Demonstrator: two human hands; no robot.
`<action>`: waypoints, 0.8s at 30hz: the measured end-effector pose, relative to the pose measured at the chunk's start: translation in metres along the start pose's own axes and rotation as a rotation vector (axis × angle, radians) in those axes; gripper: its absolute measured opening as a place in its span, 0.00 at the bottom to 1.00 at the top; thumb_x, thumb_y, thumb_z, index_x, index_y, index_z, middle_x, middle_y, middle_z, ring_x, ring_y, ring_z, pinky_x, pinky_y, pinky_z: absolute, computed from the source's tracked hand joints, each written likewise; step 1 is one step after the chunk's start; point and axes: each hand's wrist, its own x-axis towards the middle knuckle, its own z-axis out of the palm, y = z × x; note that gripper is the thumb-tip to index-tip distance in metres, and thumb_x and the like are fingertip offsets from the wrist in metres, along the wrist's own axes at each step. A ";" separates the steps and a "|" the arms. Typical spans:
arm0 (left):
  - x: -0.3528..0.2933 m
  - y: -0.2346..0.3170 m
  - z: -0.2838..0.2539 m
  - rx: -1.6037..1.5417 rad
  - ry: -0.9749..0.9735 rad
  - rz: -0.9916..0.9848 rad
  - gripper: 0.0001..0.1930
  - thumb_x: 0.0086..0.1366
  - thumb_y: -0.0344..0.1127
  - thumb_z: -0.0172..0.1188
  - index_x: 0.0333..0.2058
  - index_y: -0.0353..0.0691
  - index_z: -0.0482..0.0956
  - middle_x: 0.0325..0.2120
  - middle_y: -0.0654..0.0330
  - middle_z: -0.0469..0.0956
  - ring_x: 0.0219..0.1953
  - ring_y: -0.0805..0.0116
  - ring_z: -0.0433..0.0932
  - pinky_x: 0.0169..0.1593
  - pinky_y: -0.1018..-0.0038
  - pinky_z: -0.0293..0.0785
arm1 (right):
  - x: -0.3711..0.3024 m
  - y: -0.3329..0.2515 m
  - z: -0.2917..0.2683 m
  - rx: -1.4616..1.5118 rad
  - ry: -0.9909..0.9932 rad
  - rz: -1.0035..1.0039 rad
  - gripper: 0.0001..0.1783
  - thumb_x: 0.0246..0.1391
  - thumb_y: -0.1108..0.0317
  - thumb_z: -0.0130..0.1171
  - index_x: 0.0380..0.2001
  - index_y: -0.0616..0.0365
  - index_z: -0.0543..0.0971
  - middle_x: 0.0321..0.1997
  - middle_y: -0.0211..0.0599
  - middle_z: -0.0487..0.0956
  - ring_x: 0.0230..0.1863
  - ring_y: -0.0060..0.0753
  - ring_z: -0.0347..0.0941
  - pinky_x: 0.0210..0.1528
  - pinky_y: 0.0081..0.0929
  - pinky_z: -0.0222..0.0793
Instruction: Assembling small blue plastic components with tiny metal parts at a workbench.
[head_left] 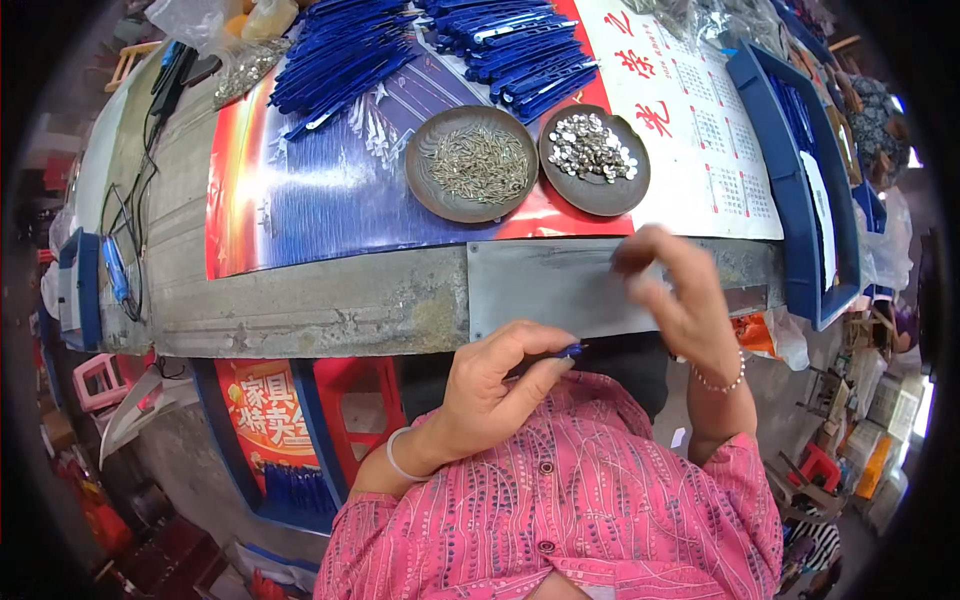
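My left hand [505, 385] is closed, pinching a small dark blue piece [570, 351] between thumb and forefinger, just in front of the bench edge. Most of that piece is hidden by the fingers. My right hand [682, 300] is raised over the grey metal plate [555, 290] at the bench edge. Its fingers are curled and smeared by motion, so whether they hold anything does not show. Beyond the plate stand two round brown dishes: the left dish [425, 190] has many small metal pins [478, 163], the right dish [605, 200] shiny round metal bits [590, 147].
Heaps of slim blue pieces [345, 55] lie at the back on a printed poster [330, 200]. A blue tray [830, 290] flanks the bench at right. A blue corded tool [115, 268] hangs at left. Below are a blue crate [225, 440] and a red stool [365, 385].
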 end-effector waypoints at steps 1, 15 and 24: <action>0.000 -0.001 -0.002 -0.003 0.002 0.005 0.09 0.58 0.20 0.56 0.39 0.31 0.74 0.28 0.58 0.75 0.26 0.77 0.72 0.29 0.82 0.67 | 0.006 0.004 -0.003 -0.116 0.125 0.023 0.12 0.46 0.68 0.61 0.33 0.65 0.75 0.29 0.41 0.74 0.32 0.35 0.72 0.36 0.27 0.66; 0.000 -0.005 -0.012 -0.337 0.178 -0.277 0.09 0.62 0.24 0.55 0.42 0.32 0.72 0.28 0.60 0.77 0.25 0.82 0.71 0.29 0.86 0.67 | 0.041 0.032 -0.010 -0.782 -0.008 -0.126 0.14 0.47 0.67 0.60 0.38 0.60 0.76 0.39 0.40 0.73 0.44 0.42 0.67 0.50 0.34 0.57; 0.004 -0.007 -0.010 -0.341 0.198 -0.279 0.09 0.62 0.24 0.55 0.42 0.31 0.72 0.28 0.59 0.77 0.25 0.81 0.71 0.29 0.86 0.68 | 0.037 0.032 -0.017 -0.689 -0.076 -0.093 0.15 0.45 0.70 0.60 0.39 0.61 0.75 0.43 0.42 0.72 0.47 0.46 0.66 0.53 0.36 0.57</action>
